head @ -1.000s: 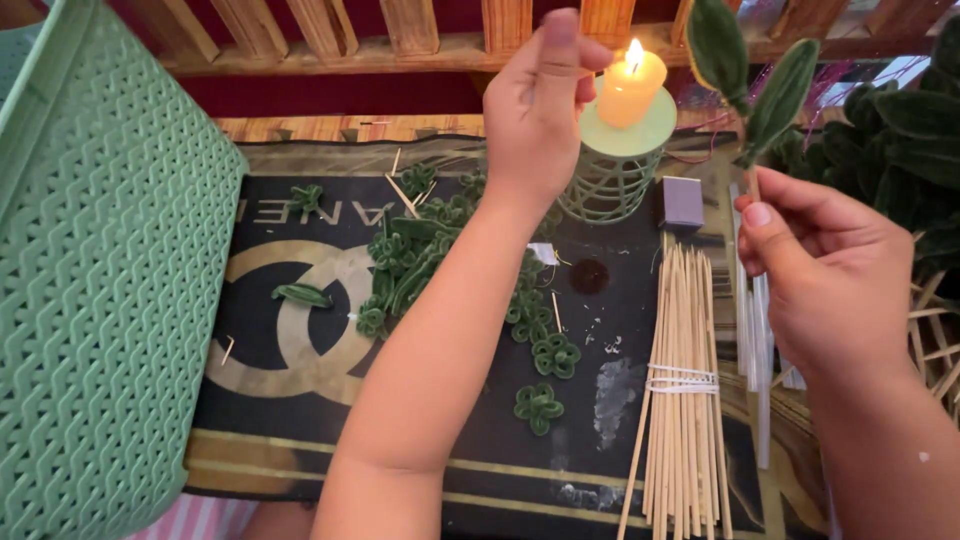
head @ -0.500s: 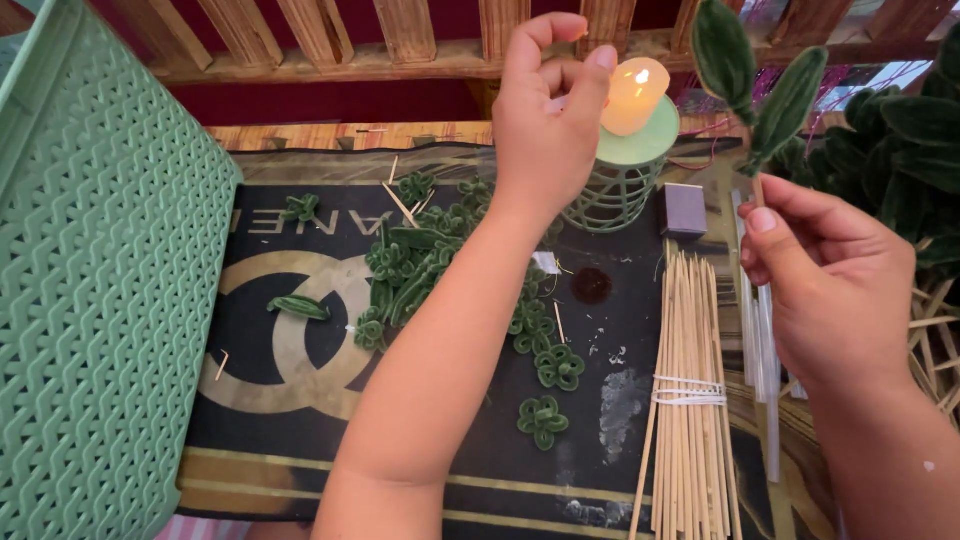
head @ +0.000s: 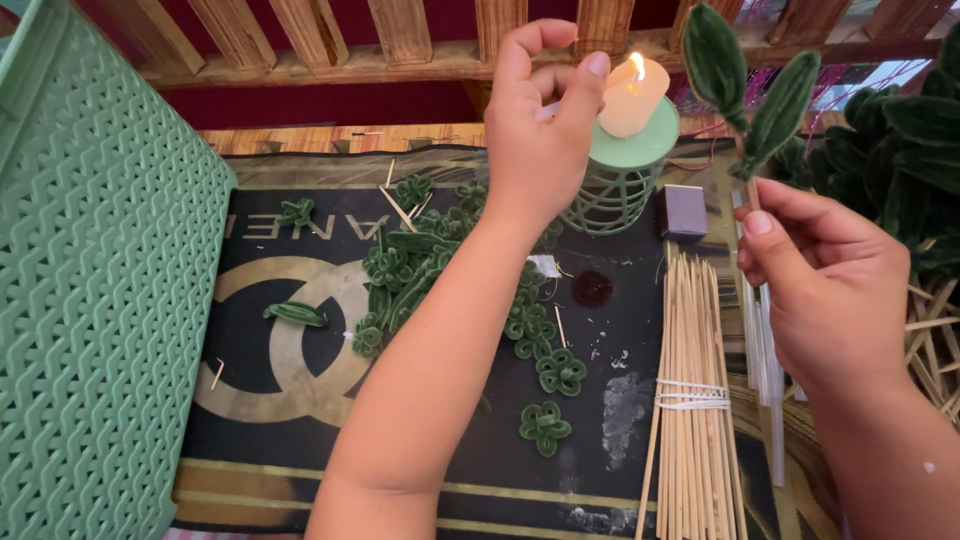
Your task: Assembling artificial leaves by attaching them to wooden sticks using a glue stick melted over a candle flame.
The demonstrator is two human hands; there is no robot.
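Leaf sprig [head: 745,110] of green chenille, likely light and bendable, sits pinched at its stick stem in our right hand [head: 830,290]; our left hand [head: 545,120] pinches something small beside the lit candle [head: 632,95].

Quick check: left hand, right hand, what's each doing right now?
Left hand: pinched shut beside the lit candle; what it holds cannot be told.
Right hand: closed on a green fuzzy leaf stem.
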